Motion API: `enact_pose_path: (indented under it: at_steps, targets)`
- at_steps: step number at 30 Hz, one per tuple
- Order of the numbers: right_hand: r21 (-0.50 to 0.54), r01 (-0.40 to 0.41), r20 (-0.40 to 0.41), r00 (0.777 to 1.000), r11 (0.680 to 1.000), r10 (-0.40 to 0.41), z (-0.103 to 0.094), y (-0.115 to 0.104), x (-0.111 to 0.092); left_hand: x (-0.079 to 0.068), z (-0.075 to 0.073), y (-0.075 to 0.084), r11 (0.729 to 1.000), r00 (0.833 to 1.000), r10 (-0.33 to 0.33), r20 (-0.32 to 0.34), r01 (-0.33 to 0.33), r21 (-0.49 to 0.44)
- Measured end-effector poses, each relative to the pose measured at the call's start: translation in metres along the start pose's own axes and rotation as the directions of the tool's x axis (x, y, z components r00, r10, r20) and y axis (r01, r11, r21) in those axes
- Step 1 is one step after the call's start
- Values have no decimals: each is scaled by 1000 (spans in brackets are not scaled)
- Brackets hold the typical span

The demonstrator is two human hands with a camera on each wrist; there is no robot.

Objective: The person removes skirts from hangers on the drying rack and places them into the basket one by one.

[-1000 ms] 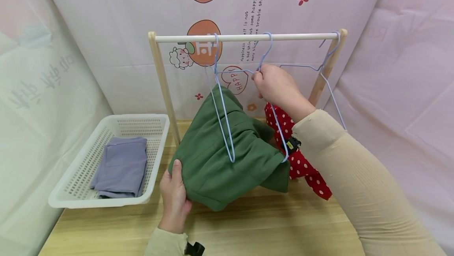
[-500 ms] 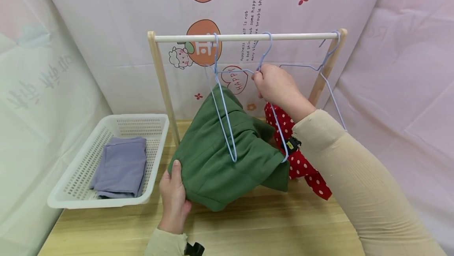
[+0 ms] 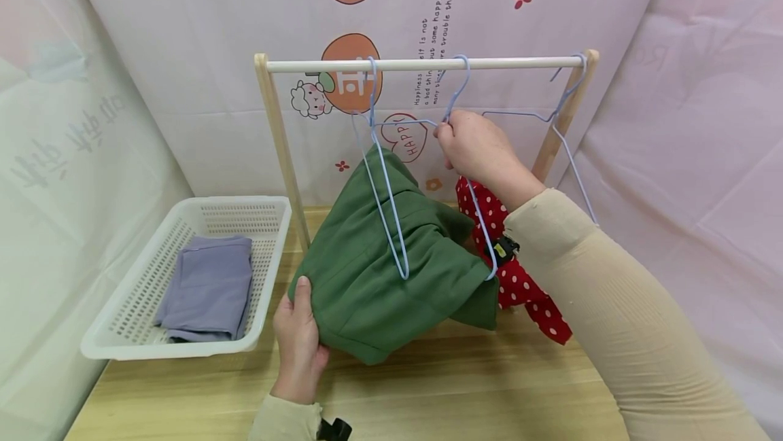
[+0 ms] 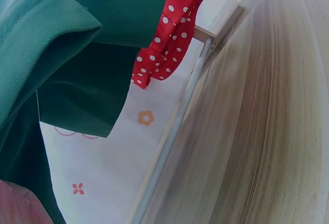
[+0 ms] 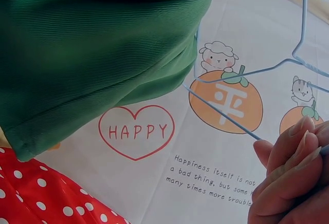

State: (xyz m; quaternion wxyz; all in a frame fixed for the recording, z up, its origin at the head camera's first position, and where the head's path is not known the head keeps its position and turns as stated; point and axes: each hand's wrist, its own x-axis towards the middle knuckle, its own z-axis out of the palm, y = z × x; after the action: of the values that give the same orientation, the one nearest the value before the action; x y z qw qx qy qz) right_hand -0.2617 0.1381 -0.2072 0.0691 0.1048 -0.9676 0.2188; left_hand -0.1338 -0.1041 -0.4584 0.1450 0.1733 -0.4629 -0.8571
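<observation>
In the head view my right hand (image 3: pixel 480 149) grips a blue wire hanger (image 3: pixel 483 223) just below its hook, which loops over the rack's white rail (image 3: pixel 422 64). My left hand (image 3: pixel 300 332) pinches the lower left edge of a dark green cloth garment (image 3: pixel 367 278), thumb on top. The garment spreads on a slant below the rail, and the hanger's lower corner overlaps its right side. A second blue hanger (image 3: pixel 391 217) hangs at the left, its lower corner in front of the cloth. Curled right fingers (image 5: pixel 288 178) show around the wire in the right wrist view.
A white basket (image 3: pixel 259 312) at the left holds a folded lavender garment (image 3: pixel 211 285). A red polka-dot garment (image 3: pixel 541 312) hangs behind the right forearm. Another blue hanger (image 3: pixel 571 155) is at the rail's right end, by the wooden post (image 3: pixel 550 142). The wooden table (image 3: pixel 440 393) lies below.
The left hand shifts very slightly left with the edge of the green garment. The left hanger's lower corner has swung a touch to the right. The right hand stays in place.
</observation>
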Motion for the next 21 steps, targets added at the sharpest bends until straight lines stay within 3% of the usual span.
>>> enact_pose_path:
  at_steps: [21]
  targets:
    - [0,4,5,1000,1000,-4,-1,0,0,-1,0,1,1000,1000,4,-29,-4,11]
